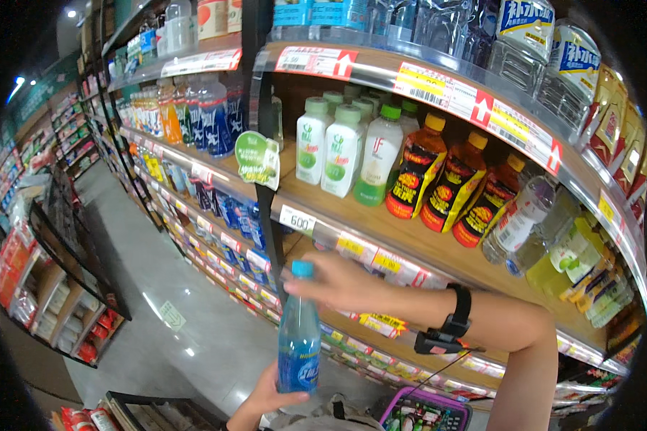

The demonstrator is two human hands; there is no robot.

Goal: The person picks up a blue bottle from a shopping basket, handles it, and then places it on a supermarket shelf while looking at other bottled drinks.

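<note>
A clear plastic bottle with a blue cap and a blue label stands upright in front of me. Low down, my left hand is closed around its base. My right hand reaches in from the right and grips its neck just below the cap, the thumb side crossing in front; the fingers are slightly blurred. A black strap with a small device circles my right forearm. Just beyond the right hand runs the shelf edge, lined with price tags.
White bottles with green caps and black-and-yellow bottles fill the shelf ahead. Large water bottles stand above. A purple-rimmed basket holding goods sits below, lower right. Across the grey floor is another display rack.
</note>
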